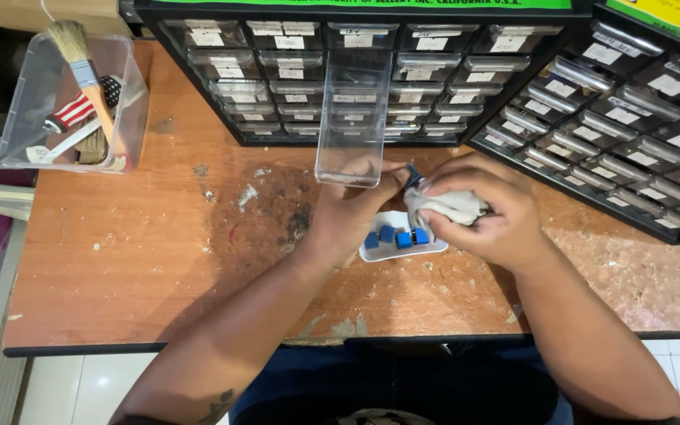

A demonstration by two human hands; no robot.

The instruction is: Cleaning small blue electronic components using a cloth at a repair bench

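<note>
Wiping step: your left hand (348, 212) pinches a small blue part (412, 175) while your right hand (485, 208) is closed around a white cloth (444, 206) against it. More blue parts (397, 236) sit in the white tray (379, 253) just below. Next calls for a steady pinch while rubbing.

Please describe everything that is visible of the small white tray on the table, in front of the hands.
The small white tray is shallow, rectangular with rounded corners, and looks like plastic. It lies flat on the worn wooden table, just below the pulled-out clear drawer. Four small blue blocks sit in it in a row. The left hand and the right hand, which holds a white cloth, hover over its upper part and hide that edge; whether they touch the tray cannot be told.
</note>
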